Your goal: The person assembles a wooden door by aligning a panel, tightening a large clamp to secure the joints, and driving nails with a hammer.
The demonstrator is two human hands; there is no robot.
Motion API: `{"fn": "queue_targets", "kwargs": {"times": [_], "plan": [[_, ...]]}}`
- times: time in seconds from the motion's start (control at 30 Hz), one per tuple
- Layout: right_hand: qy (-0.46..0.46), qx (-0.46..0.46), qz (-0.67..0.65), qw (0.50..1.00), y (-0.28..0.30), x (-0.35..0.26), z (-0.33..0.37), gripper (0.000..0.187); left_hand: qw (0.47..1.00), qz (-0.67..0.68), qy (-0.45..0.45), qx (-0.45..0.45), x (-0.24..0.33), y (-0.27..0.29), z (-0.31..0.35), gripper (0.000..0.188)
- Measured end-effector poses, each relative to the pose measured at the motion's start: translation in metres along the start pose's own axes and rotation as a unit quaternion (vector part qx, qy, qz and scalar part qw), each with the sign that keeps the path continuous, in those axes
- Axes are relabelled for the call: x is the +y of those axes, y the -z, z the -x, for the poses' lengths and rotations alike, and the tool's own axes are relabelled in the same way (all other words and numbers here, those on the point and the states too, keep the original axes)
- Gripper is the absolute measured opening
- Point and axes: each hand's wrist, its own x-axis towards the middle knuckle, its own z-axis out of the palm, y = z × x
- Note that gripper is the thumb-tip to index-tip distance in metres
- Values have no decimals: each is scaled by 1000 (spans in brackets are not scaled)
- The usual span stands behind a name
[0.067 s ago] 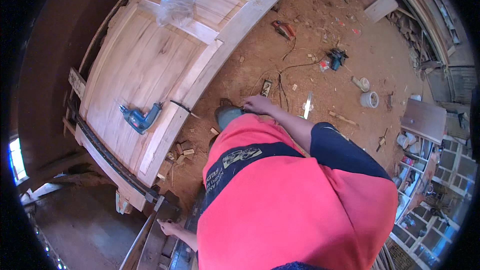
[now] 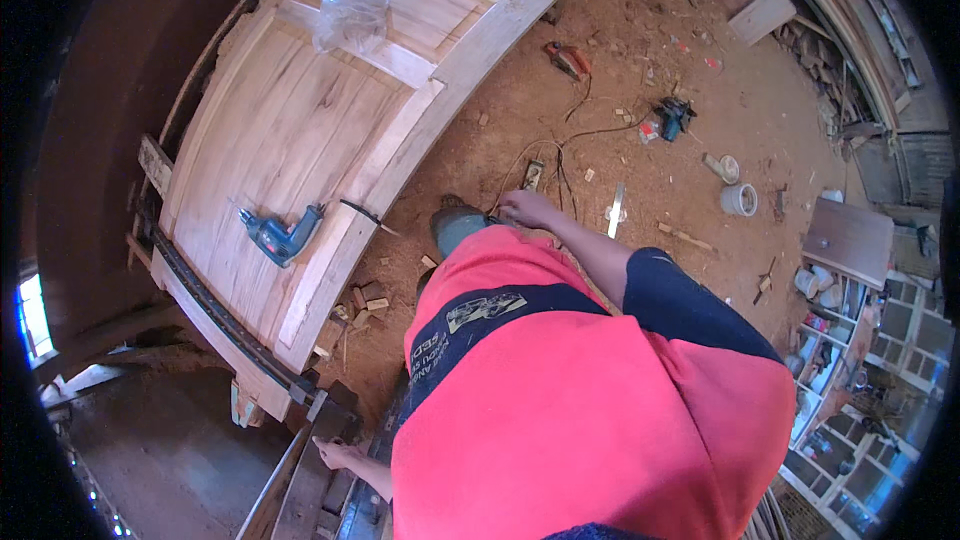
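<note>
A: What's your left hand (image 2: 337,454) at?
B: The near end of your long black metal bar clamp (image 2: 228,325), fingers bent. Can't tell if they grip.
A: Your right hand (image 2: 528,208)?
B: By your leg, partly hidden; can't tell if it holds anything.
A: Why's the clamp there?
B: Runs along one end of your pale wooden panelled door (image 2: 290,130), probably pressing the boards together. The door lies flat above the brown dirt floor (image 2: 640,50), likely for working height.
A: Your blue pistol-shaped power drill (image 2: 280,238)?
B: On its side on the door, probably parked within reach. Clear crumpled plastic bag (image 2: 352,18) lies farther along.
</note>
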Motion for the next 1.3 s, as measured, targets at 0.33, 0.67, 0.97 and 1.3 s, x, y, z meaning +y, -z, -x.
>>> {"fn": "queue_targets", "kwargs": {"times": [0.33,0.67,0.97,1.3], "plan": [[-278,0,1,961,1,153,129,33,960,-213,-129,128,-12,-26,43,41],[-58,37,93,993,106,51,-47,30,926,-256,-263,86,-28,-84,115,34],[17,163,-47,985,297,90,-314,40,983,-100,-133,76,-56,-71,160,69],[-122,82,-2,989,448,178,-487,78,938,-295,46,-178,-198,-145,533,49]]}}
